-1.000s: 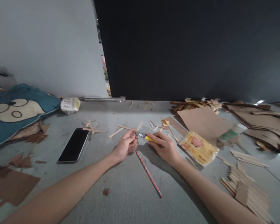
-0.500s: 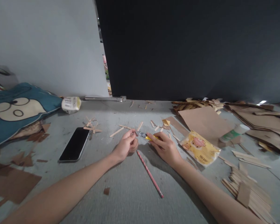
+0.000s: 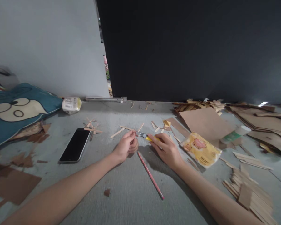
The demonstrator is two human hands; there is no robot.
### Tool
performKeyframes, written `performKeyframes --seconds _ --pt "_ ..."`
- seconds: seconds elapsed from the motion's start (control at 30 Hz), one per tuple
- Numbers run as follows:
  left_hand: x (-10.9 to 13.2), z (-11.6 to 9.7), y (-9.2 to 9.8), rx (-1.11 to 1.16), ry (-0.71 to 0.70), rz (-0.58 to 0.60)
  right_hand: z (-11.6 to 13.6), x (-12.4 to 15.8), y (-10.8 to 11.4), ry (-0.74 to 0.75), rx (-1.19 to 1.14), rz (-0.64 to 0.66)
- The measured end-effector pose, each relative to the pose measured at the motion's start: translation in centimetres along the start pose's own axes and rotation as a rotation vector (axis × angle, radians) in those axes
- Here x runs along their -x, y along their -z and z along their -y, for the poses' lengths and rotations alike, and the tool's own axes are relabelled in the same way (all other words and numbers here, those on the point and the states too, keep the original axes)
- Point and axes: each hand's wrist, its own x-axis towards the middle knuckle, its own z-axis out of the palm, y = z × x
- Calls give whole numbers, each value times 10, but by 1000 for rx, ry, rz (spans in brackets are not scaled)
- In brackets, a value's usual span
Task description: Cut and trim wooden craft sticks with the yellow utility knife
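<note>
My left hand [image 3: 128,144] is closed in a pinch, thumb and index finger together at a thin wooden craft stick [image 3: 141,127] that slants up beyond the fingertips. The pinched end is hidden. My right hand [image 3: 165,147] is wrapped around a yellow utility knife [image 3: 151,137]. Its metal blade points left and reaches the left fingertips; whether it touches the wood I cannot tell. Just past the left hand lie another stick [image 3: 117,133] and a thin strip [image 3: 126,127]. A red patterned pencil [image 3: 151,176] rests on the table below both hands.
A phone [image 3: 75,145] and crossed sticks [image 3: 93,129] lie left. Right are a yellow tissue pack [image 3: 200,149], a glue stick [image 3: 235,135], cardboard [image 3: 206,123] and piled wooden sticks [image 3: 253,193]. A blue cushion [image 3: 25,106] sits far left; a dark panel [image 3: 189,50] stands behind.
The slanting craft stick beyond my left fingertips looks narrower, as if turned on its edge. My left fingers have shifted very slightly; my right hand keeps the knife almost still.
</note>
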Motion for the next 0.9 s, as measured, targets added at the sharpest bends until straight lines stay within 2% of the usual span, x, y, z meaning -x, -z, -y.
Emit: performKeyframes --seconds 0.23,0.37,0.47,0.6,0.73,0.9 --pt "-1 0 1 16 8 -66 5 -1 0 -46 -71 12" --pt "-3 -2 3 64 30 -134 3 -2 2 -231 -93 -102" --pt "-3 -4 4 83 22 -125 1 -5 2 -331 -110 -143" --pt "-2 -3 0 34 4 -79 3 -6 3 -329 -143 -77" --pt "-2 -2 -1 3 53 -31 5 -3 3 -332 -186 4" --pt "-4 -5 -2 43 74 -18 4 2 0 -489 -252 50"
